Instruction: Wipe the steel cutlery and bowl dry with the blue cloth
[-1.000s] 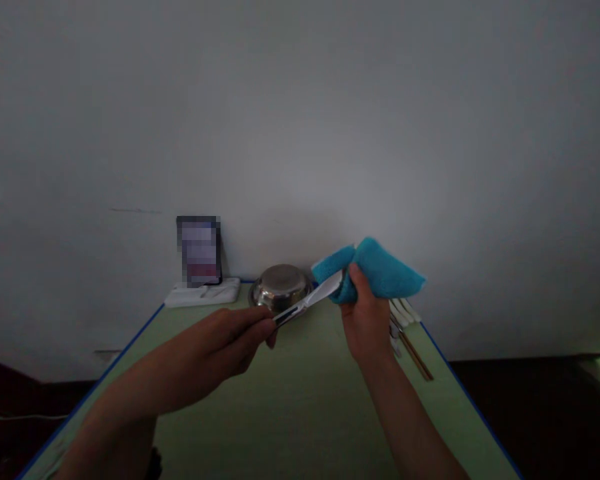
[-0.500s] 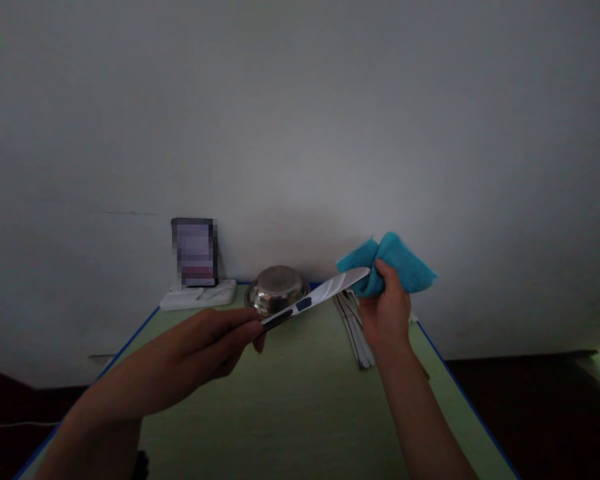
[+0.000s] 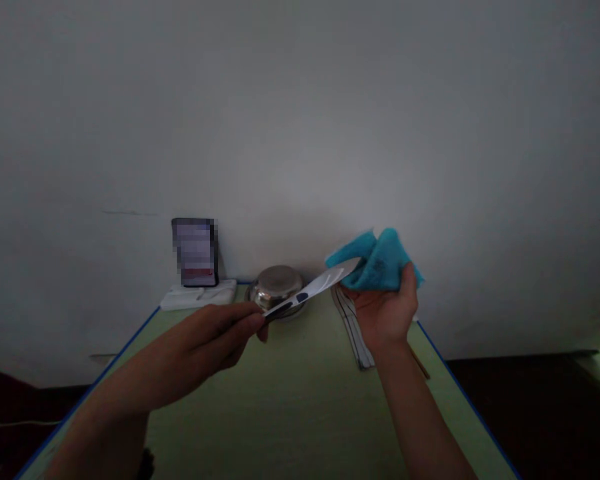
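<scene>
Spanning the space above a green table [image 3: 300, 413], a knife [image 3: 325, 281] is pinched by its handle in the left hand [image 3: 225, 331], seemingly so that its blade is left clear. A blue cloth [image 3: 386, 263] is held in the loosely cupped right hand [image 3: 386, 320], overlapped by the blade's tip (contact cannot be told). An upturned metal bowl [image 3: 279, 277] is set beyond.

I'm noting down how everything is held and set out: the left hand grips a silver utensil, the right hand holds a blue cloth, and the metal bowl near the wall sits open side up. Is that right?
Not quite: the head view shows the metal bowl near the wall upside down, base up. The left hand does grip a silver utensil, and the right hand holds a blue cloth.
</scene>
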`<control>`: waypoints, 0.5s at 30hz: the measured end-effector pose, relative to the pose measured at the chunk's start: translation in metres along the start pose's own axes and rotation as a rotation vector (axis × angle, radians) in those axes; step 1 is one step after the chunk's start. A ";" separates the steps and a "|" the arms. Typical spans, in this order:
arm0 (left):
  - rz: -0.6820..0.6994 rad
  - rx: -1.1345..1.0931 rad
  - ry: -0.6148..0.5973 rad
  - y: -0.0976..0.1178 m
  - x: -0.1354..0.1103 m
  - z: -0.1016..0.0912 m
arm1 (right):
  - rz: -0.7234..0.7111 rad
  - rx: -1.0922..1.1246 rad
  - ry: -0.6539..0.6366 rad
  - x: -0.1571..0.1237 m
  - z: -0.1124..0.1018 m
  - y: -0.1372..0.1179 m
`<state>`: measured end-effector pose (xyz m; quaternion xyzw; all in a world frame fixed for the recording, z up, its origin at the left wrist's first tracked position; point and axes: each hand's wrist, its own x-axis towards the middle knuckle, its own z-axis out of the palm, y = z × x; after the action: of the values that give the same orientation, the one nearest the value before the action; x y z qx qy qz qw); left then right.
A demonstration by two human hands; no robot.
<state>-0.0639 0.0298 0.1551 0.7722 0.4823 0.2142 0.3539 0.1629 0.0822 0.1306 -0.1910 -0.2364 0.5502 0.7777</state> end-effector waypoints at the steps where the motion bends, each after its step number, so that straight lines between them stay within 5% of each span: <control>1: 0.005 -0.004 0.019 0.000 0.001 0.001 | 0.013 -0.002 -0.018 0.000 0.000 0.000; 6: 0.025 -0.046 -0.008 0.005 0.007 0.007 | 0.076 -0.081 0.057 -0.001 0.002 0.010; 10: 0.050 -0.036 -0.015 0.009 0.008 0.009 | -0.023 -0.198 0.145 0.001 0.001 0.018; 15: 0.052 -0.026 -0.019 0.010 0.004 0.007 | -0.095 -0.351 0.088 0.003 -0.002 0.015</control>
<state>-0.0513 0.0284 0.1574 0.7818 0.4559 0.2223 0.3628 0.1537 0.0897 0.1210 -0.3362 -0.3033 0.4544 0.7671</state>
